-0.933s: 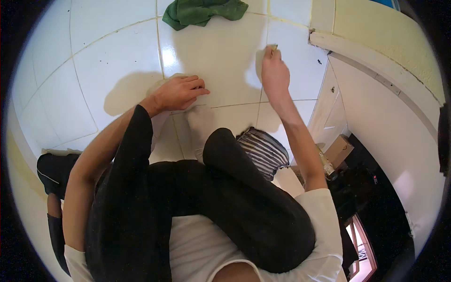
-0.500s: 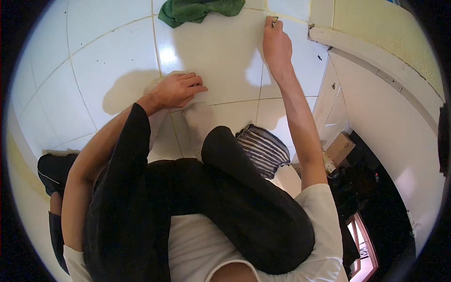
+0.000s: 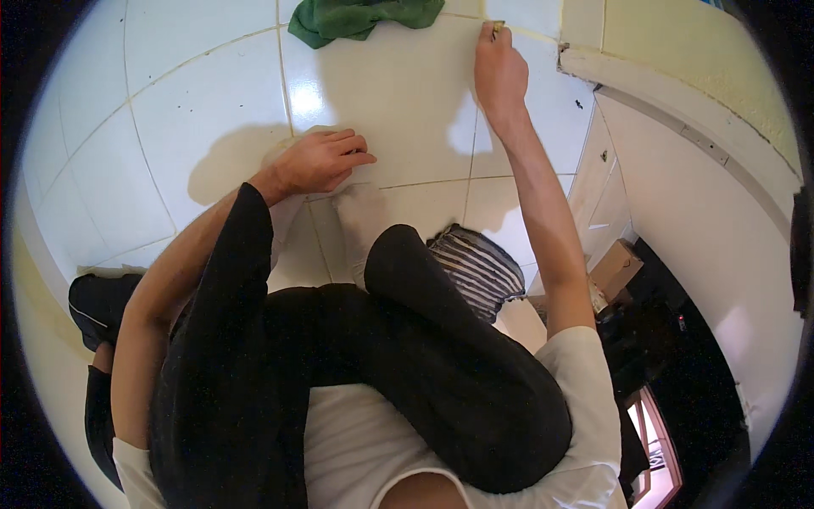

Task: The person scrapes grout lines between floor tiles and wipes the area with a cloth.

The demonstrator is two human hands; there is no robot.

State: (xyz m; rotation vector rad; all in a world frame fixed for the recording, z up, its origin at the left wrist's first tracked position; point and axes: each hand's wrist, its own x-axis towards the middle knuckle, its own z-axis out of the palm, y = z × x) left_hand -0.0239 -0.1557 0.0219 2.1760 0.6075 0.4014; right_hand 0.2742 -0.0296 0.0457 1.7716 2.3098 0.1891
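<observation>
My right hand [image 3: 501, 75] reaches far forward over the white tiled floor [image 3: 398, 110], fingers pinched on a small yellowish piece with dark edges [image 3: 498, 29]. Its kind is too small to make out, and the fingers cover most of it. The piece is held at a yellowish grout line [image 3: 521, 36] between tiles. My left hand [image 3: 326, 161] hangs loosely in front of my bent leg, its fingers slightly curled and apart, with nothing visible in them. Left of my right hand lies a crumpled dark green cloth [image 3: 365, 19] on the floor.
A dark-and-white striped cloth [image 3: 479, 270] lies beside my right knee. At the right stand a white door [image 3: 704, 246] and a chipped door frame [image 3: 644, 81]. A cardboard box [image 3: 616, 270] sits behind on the right. Small dark specks [image 3: 579, 104] dot the floor.
My right hand has shifted slightly forward along the grout line with the small piece. My left hand keeps the same place and pose.
</observation>
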